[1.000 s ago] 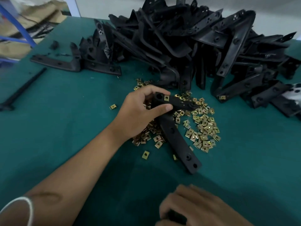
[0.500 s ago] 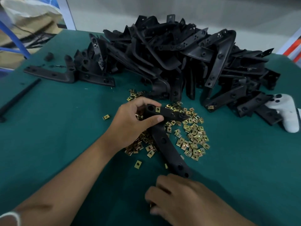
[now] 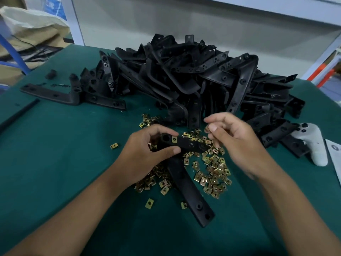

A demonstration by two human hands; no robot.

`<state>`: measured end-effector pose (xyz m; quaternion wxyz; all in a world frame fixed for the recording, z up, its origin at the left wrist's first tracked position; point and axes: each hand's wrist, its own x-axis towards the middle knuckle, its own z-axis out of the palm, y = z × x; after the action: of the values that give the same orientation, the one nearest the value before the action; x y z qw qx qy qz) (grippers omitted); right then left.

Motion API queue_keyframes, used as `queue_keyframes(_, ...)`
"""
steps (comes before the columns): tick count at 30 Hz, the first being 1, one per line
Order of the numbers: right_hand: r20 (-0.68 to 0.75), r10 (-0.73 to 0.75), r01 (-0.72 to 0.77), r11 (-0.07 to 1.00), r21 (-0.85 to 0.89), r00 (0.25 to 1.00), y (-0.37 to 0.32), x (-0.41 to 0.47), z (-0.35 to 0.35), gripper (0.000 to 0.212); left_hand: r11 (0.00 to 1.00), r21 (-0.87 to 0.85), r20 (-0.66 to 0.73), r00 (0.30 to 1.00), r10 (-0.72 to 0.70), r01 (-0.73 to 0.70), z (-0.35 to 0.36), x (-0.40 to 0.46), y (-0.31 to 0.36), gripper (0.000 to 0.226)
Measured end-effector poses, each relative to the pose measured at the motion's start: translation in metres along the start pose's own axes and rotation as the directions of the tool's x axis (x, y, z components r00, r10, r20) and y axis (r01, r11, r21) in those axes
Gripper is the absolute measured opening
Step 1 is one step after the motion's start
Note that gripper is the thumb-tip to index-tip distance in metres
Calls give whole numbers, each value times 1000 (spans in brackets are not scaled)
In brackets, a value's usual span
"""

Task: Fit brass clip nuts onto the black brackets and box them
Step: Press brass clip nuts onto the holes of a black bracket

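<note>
The left hand (image 3: 145, 156) grips an L-shaped black plastic bracket (image 3: 186, 174) at its corner, thumb under the short arm and fingers curled over the top, so that the short arm points to the right and the long arm slopes down toward the near edge of the green-covered desk (image 3: 55, 163). One square brass clip nut (image 3: 174, 139) already sits on the short arm, just beside a round hole at its left end.

The right hand (image 3: 238, 143) hovers just to the right of the bracket's short arm, not touching it; its thumb and forefinger are drawn close together with the other fingers loosely curled (whether a nut is pinched between them I cannot tell, as the fingertips are blurred).

Beneath and around both hands lies a loose scatter of brass clip nuts (image 3: 212, 170), spread on the desk on either side of the held bracket, with a few strays lying apart to the left and near side.

Behind it, a big tangled heap of black brackets (image 3: 193, 80) fills the far middle of the desk. A white game-style controller (image 3: 311, 143) lies at the right, touching the heap's edge. A thin black rod (image 3: 18, 113) lies at the far left.
</note>
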<state>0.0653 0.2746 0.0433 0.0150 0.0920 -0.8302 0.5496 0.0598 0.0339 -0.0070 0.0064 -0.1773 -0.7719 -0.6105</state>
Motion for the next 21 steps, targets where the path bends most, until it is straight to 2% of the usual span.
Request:
queue_keyframes(10,149,101,-132,969,211,984,13,-5,11,20,991,-122,48,997,63,-57,4,0,4,29)
queue_keyframes(21,262,162,-255,891,376,951,15,-5,7,17,990,-132,90,994,66,-54,5,-1,7,29)
